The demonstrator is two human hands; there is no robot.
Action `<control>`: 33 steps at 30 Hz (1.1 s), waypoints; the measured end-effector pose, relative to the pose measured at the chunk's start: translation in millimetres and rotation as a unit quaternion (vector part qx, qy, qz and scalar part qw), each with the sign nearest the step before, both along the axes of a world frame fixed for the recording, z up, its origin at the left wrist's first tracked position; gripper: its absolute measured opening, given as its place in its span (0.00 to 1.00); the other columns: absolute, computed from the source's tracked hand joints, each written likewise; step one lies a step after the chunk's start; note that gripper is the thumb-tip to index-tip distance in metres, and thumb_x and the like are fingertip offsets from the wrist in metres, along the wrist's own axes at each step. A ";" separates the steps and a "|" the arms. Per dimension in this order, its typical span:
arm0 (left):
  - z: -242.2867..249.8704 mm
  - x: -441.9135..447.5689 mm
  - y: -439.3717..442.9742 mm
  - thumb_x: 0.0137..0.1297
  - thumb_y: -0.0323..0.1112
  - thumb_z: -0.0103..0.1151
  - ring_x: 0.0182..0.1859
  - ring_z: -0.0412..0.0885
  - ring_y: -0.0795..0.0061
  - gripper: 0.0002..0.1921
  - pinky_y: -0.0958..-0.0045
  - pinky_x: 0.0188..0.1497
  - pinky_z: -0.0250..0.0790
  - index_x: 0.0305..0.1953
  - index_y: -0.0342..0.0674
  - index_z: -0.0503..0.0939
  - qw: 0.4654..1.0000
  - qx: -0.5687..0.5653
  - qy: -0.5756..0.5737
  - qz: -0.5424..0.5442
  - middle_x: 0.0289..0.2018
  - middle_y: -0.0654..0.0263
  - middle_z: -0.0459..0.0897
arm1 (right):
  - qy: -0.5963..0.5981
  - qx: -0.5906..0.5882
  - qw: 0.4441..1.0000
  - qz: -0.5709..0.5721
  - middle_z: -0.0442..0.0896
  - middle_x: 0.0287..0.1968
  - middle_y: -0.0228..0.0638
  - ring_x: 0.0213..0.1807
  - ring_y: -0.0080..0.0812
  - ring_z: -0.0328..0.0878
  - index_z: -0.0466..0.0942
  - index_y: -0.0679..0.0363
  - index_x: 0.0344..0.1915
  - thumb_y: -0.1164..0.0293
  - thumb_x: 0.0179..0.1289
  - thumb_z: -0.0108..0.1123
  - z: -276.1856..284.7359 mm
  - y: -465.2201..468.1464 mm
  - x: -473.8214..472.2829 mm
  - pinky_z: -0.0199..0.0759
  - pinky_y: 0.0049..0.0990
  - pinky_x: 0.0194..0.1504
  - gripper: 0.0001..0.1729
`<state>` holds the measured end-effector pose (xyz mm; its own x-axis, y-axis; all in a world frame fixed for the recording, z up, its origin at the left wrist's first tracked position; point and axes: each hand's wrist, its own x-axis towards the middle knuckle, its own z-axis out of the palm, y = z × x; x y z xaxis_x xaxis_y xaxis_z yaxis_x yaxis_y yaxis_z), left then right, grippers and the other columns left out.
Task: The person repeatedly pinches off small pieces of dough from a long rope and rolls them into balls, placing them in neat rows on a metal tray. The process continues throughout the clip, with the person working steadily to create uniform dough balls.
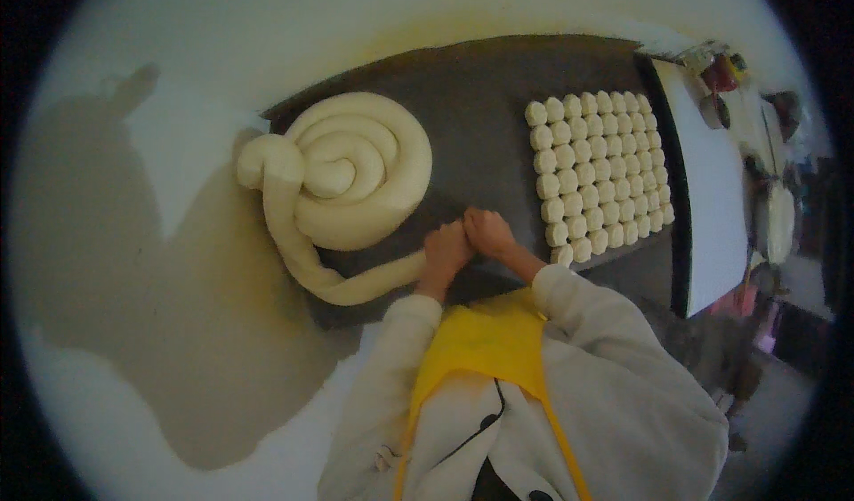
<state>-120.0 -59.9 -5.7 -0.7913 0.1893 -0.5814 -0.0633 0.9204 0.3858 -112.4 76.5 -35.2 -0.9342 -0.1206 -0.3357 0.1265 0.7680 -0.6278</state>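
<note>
A thick rope of pale dough (373,284) runs from a big spiral coil of dough (410,174) on the dark tabletop (477,134), bends round at the table's left edge and ends at my hands. My left hand (448,247) is closed around the free end of this rope. Right against it, my right hand (488,233) is curled with its knuckles up; whether it grips dough too is hidden. To the right of my hands, small dough pieces (598,167) lie in close rows.
A black raised edge (667,167) bounds the table on the right, with a white surface (717,201) beyond it. Farther right stand a red object (720,74) and blurred items. A pale wall (300,27) borders the table's far and left sides.
</note>
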 end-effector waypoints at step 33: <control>-11.7 26.9 -84.0 0.56 0.45 0.79 0.54 0.81 0.44 0.30 0.47 0.59 0.73 0.53 0.33 0.79 0.974 -0.004 0.215 -0.077 0.48 0.48 0.83 | 0.300 0.074 0.881 -0.359 0.71 0.65 0.53 0.62 0.60 0.77 0.73 0.58 0.66 0.71 0.62 0.78 -22.5 62.2 -157.6 0.78 0.49 0.57 0.34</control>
<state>-93.1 -143.9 -17.4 -0.9243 0.3220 -0.2047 0.2417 0.9093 0.3386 -270.0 138.7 -57.7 -0.7666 0.5775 0.2809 0.2929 0.7037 -0.6473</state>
